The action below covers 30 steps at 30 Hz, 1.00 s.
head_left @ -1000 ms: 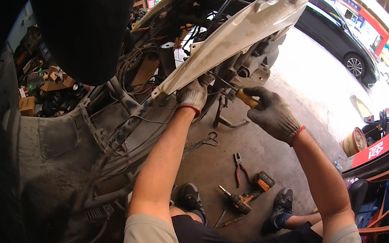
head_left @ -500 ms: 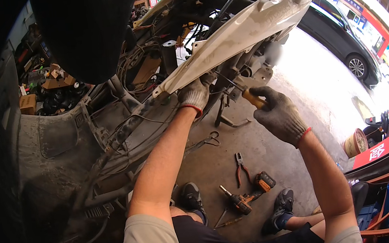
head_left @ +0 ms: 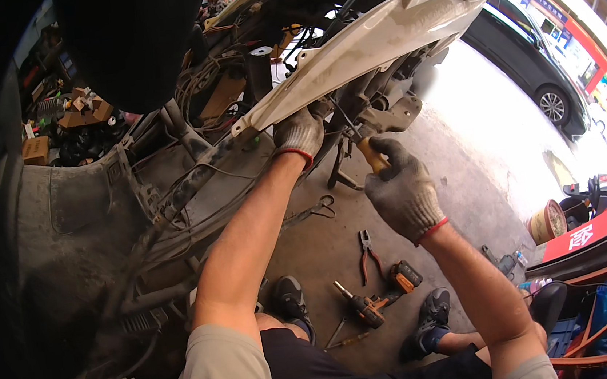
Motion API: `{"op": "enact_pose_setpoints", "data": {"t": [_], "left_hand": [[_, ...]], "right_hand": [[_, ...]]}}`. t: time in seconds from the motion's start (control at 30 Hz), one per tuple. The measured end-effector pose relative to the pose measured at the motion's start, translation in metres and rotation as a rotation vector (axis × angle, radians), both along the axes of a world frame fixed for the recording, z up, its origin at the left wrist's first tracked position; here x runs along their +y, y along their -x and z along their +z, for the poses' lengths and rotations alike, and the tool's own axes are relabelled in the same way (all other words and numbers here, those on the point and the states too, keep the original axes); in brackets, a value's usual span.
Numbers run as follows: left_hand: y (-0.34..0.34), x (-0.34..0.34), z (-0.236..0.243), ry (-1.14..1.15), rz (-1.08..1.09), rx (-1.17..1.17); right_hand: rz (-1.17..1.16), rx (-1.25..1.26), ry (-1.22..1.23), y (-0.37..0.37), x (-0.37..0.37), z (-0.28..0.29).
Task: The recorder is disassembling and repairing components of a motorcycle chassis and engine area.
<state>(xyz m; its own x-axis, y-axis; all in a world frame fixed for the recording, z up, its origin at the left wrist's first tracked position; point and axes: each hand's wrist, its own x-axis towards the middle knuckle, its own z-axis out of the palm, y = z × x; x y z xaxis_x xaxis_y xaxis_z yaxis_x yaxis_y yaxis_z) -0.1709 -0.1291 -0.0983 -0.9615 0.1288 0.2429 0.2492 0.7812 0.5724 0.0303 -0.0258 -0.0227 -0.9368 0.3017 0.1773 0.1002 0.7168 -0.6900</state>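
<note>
My right hand point(head_left: 402, 193), in a grey work glove with a red cuff, is closed around the yellow handle of a screwdriver point(head_left: 372, 155). The thin shaft slants up and left toward the metal parts beneath a dusty cream body panel point(head_left: 370, 48). Its tip is hard to make out there. My left hand point(head_left: 300, 134), gloved the same way, reaches under the panel's lower edge, close to the screwdriver's tip. The panel and frame parts hide most of its fingers. A bent metal bracket point(head_left: 395, 115) juts out right of the shaft. The panel belongs to a partly stripped scooter-like vehicle with bare wiring point(head_left: 199, 90).
On the concrete floor lie pliers point(head_left: 367, 256), a cordless impact driver point(head_left: 373, 305) and another thin tool point(head_left: 347, 341). My shoes flank them. A dark footboard point(head_left: 73, 226) fills the left, cluttered parts behind it. A black car point(head_left: 525, 58) stands outside; a pot point(head_left: 548, 223) sits at right.
My right hand has moved left and slightly down, and the screwdriver now stands steeper. My left hand stays under the panel. The whole view has shifted slightly.
</note>
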Motion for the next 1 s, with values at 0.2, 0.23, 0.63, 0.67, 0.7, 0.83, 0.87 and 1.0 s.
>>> {"op": "enact_pose_setpoints", "data": {"t": [0.2, 0.23, 0.63, 0.67, 0.7, 0.83, 0.87, 1.0], "left_hand": [[-0.001, -0.002, 0.004, -0.031, -0.004, -0.023], [0.0, -0.004, 0.003, -0.051, -0.035, -0.044], [0.001, -0.008, 0.0, -0.048, -0.083, 0.045], [0.001, -0.008, 0.0, -0.06, -0.094, 0.029], [0.001, -0.008, 0.0, -0.059, -0.092, 0.03], [0.004, -0.007, -0.003, -0.047, -0.088, 0.023], [0.005, -0.007, -0.004, -0.063, -0.099, 0.022], [0.006, -0.007, -0.006, -0.066, -0.107, 0.041]], "right_hand": [[-0.09, 0.143, 0.04, -0.003, -0.032, -0.037], [-0.096, 0.136, 0.06, -0.003, -0.032, -0.039], [0.118, -0.044, 0.155, 0.001, 0.044, 0.013], [0.126, -0.057, 0.118, 0.003, 0.047, 0.015], [0.121, -0.057, 0.073, 0.003, 0.05, 0.017], [0.149, -0.099, 0.034, 0.006, 0.063, 0.025], [0.16, -0.095, 0.02, 0.007, 0.066, 0.026], [0.153, -0.105, 0.008, 0.008, 0.069, 0.026]]}}
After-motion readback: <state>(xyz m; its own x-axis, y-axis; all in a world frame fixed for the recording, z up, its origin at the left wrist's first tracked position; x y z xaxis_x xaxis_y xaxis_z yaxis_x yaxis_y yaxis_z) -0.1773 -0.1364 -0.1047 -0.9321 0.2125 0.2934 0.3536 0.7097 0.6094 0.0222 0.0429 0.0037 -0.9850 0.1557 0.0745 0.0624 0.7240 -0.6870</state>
